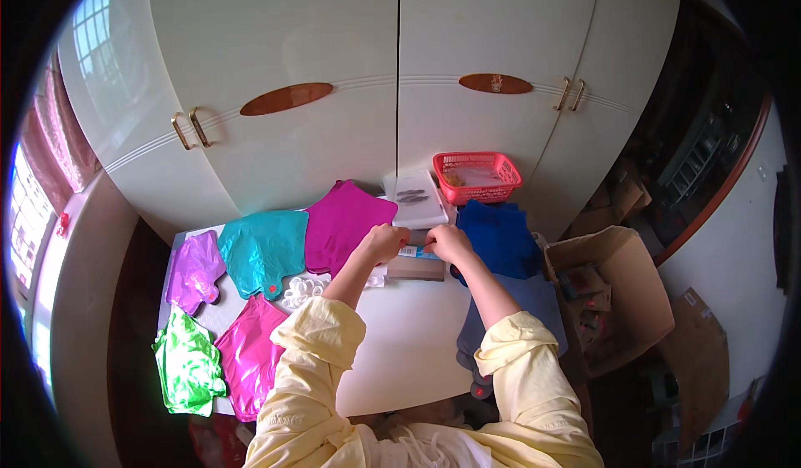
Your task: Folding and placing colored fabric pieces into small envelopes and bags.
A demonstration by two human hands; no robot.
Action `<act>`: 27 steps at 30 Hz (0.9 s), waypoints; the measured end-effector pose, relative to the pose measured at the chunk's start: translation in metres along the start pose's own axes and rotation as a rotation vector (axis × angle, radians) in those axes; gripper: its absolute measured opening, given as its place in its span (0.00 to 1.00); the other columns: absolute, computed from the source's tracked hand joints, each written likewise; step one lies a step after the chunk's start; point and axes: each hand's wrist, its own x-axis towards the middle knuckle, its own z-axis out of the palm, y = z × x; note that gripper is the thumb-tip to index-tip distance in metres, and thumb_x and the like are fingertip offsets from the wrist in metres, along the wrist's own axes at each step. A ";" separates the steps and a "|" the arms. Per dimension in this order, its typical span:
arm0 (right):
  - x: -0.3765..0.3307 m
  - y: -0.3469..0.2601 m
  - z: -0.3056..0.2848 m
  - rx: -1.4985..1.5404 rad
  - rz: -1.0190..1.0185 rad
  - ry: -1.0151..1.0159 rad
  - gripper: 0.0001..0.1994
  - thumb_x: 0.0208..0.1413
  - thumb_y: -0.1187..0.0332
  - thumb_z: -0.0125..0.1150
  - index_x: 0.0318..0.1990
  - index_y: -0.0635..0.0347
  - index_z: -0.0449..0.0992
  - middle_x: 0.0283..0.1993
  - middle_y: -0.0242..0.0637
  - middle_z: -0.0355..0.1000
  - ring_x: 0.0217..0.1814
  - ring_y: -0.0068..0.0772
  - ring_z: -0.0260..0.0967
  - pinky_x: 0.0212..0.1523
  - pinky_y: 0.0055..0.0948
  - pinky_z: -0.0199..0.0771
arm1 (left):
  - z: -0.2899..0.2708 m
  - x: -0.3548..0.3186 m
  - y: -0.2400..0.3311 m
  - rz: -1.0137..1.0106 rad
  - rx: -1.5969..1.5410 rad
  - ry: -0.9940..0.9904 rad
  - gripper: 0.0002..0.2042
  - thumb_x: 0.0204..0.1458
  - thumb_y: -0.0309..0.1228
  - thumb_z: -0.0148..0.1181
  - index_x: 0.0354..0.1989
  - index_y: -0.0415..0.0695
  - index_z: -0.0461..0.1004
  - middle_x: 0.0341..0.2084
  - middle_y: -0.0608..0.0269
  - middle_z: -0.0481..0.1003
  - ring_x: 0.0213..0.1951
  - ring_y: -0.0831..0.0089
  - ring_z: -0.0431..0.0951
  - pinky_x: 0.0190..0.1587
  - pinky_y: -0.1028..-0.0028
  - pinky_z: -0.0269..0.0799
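Both my hands meet over the far middle of the white table (400, 368). Between them is a small flat packet (410, 252) with a blue and white label. My left hand (387, 242) has its fingers closed at the packet's left end. At the other end, the fingers of my right hand (448, 243) pinch its edge. Just below the packet lies a grey-brown flat stack (415, 270), partly covered. Left of my left wrist is a bunch of white rings (302, 291). A magenta flat piece (345, 226) lies beyond my left hand, and blue flat pieces (499, 239) lie beside my right.
Shiny teal (263, 251), purple (195, 272), green (190, 364) and pink (251, 355) flat pieces cover the table's left side. Grey-blue pieces (517, 305) lie at right. A red basket (477, 193) and white sheets (415, 201) stand against the cabinet (334, 42). An open carton (622, 301) adjoins the table.
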 end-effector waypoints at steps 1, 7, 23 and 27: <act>0.003 0.002 0.002 -0.019 0.011 -0.015 0.09 0.40 0.64 0.68 0.32 0.50 0.81 0.35 0.39 0.77 0.39 0.42 0.74 0.41 0.37 0.73 | 0.001 0.002 -0.001 0.007 -0.007 0.005 0.07 0.46 0.28 0.56 0.33 0.49 0.77 0.27 0.56 0.77 0.33 0.57 0.78 0.36 0.62 0.72; 0.007 0.007 0.011 -0.033 -0.006 0.027 0.10 0.40 0.63 0.68 0.31 0.52 0.80 0.35 0.40 0.76 0.40 0.43 0.74 0.41 0.38 0.73 | 0.006 0.006 -0.004 0.008 0.010 0.015 0.07 0.47 0.31 0.56 0.34 0.50 0.76 0.27 0.55 0.78 0.33 0.56 0.78 0.35 0.61 0.72; -0.028 0.019 0.009 -0.034 -0.403 0.202 0.07 0.48 0.63 0.60 0.32 0.53 0.79 0.38 0.37 0.75 0.40 0.42 0.73 0.41 0.38 0.73 | -0.005 -0.047 0.013 0.110 0.055 0.103 0.07 0.44 0.31 0.62 0.33 0.49 0.77 0.34 0.63 0.74 0.41 0.61 0.74 0.43 0.63 0.70; -0.021 0.007 0.000 -0.028 -0.301 0.190 0.07 0.48 0.63 0.61 0.33 0.53 0.78 0.38 0.37 0.75 0.41 0.41 0.73 0.41 0.38 0.73 | -0.016 -0.062 0.032 0.156 0.087 0.126 0.06 0.43 0.32 0.63 0.31 0.49 0.77 0.31 0.63 0.73 0.38 0.62 0.76 0.41 0.63 0.71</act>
